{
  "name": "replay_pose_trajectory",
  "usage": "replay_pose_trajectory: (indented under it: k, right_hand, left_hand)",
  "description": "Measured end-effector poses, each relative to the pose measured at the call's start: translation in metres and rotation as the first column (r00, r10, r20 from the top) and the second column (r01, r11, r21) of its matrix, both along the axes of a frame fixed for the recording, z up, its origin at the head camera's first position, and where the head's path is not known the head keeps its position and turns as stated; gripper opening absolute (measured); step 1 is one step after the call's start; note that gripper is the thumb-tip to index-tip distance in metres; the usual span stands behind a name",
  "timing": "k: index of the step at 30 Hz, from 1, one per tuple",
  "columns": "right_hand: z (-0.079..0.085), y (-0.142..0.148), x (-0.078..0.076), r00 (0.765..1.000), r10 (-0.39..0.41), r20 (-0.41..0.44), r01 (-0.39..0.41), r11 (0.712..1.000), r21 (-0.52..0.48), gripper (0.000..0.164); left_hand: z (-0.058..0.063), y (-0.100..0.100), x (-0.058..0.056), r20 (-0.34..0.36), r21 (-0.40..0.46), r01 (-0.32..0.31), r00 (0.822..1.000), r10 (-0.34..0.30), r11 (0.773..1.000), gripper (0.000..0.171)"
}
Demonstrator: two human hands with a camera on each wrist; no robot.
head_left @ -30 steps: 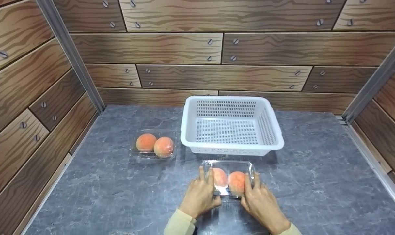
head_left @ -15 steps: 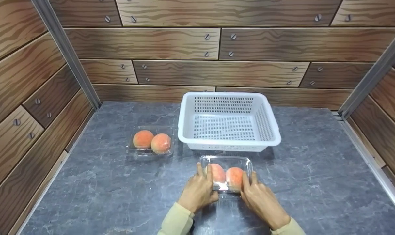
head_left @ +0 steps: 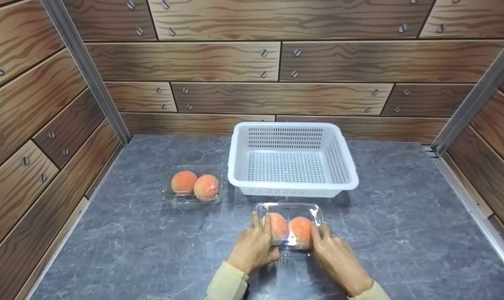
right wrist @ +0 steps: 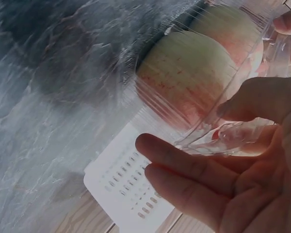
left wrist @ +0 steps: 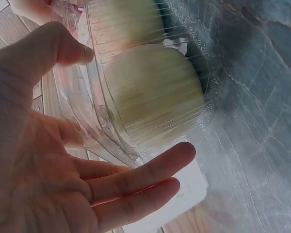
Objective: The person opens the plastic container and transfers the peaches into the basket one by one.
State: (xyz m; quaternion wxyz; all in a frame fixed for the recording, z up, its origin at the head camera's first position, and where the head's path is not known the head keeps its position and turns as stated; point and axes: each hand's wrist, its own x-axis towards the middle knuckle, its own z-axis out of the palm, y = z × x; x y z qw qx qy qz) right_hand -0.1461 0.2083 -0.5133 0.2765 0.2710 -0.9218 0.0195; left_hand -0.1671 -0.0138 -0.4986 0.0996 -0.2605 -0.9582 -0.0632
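A clear plastic clamshell box (head_left: 291, 208) with two peaches (head_left: 300, 231) inside sits near the front, its lid down over the fruit. My left hand (head_left: 254, 248) grips its left end, thumb at the front rim and two fingers over the lid. At the right end my right hand (head_left: 335, 256) holds it the same way. Both wrist views show the thumb on the rim, the ring and little fingers stretched out beside the box, and a pale peach (left wrist: 150, 92) behind the ribbed plastic. From the right wrist, another peach (right wrist: 184, 77) shows its red flecks.
A white slotted plastic basket (head_left: 291, 187) stands just behind the box, with nothing in it. To its left lies a second clear box (head_left: 193, 202) holding two peaches. Wood-patterned walls (head_left: 227, 98) enclose the grey marbled table (head_left: 152, 254).
The head view has shifted slightly. Both hands stay at the ends of the box, and the right fingers have changed position a little. The basket and the other box keep their places.
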Motion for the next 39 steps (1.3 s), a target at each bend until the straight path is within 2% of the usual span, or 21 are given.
replay_pose_trajectory:
  k: [4, 8, 16, 22, 26, 29, 32, 35, 39]
  right_hand:
    - [0.0, -0.003, 0.001, 1.0, -0.022, 0.02, 0.022, 1.0, -0.012, 0.052]
    - [0.001, -0.006, 0.003, 0.999, -0.033, 0.03, 0.034, 0.999, -0.026, 0.053]
    - [0.0, -0.007, 0.004, 0.999, -0.036, 0.007, 0.037, 0.999, -0.027, 0.049]
    - [0.001, -0.008, 0.005, 0.998, -0.045, 0.039, 0.046, 0.999, -0.023, 0.049]
    - [0.002, -0.008, 0.005, 0.997, -0.051, 0.049, 0.052, 0.998, -0.019, 0.049]
    - [0.003, -0.008, 0.005, 0.997, -0.051, 0.054, 0.052, 0.998, -0.02, 0.048]
    - [0.004, -0.008, 0.004, 0.997, -0.051, 0.05, 0.052, 0.998, -0.018, 0.047]
    - [0.005, -0.008, 0.004, 0.996, -0.056, 0.064, 0.057, 0.998, -0.014, 0.047]
    - [0.003, -0.009, 0.005, 0.994, -0.06, 0.092, 0.062, 0.998, -0.019, 0.048]
  left_hand:
    - [0.001, -0.001, 0.001, -0.016, -0.018, 0.002, 1.0, -0.002, 1.0, 0.086]
    - [0.004, 0.0, 0.002, 0.01, -0.037, -0.006, 1.0, 0.006, 0.999, 0.082]
    - [0.006, 0.003, 0.004, 0.045, 0.03, -0.032, 0.998, 0.031, 0.999, 0.075]
    - [0.005, 0.006, 0.006, 0.035, 0.008, -0.056, 0.998, 0.056, 0.998, 0.072]
    - [0.003, 0.007, 0.008, -0.008, 0.006, -0.056, 0.998, 0.056, 0.998, 0.069]
    - [0.001, 0.007, 0.009, -0.079, 0.0, -0.045, 0.996, 0.045, 0.999, 0.065]
    - [-0.001, 0.007, 0.011, -0.174, -0.015, -0.037, 0.984, 0.034, 0.999, 0.064]
    - [-0.002, 0.007, 0.012, -0.234, -0.026, -0.039, 0.972, 0.032, 0.999, 0.066]
    - [-0.003, 0.007, 0.014, -0.244, -0.021, -0.039, 0.969, 0.033, 0.999, 0.068]
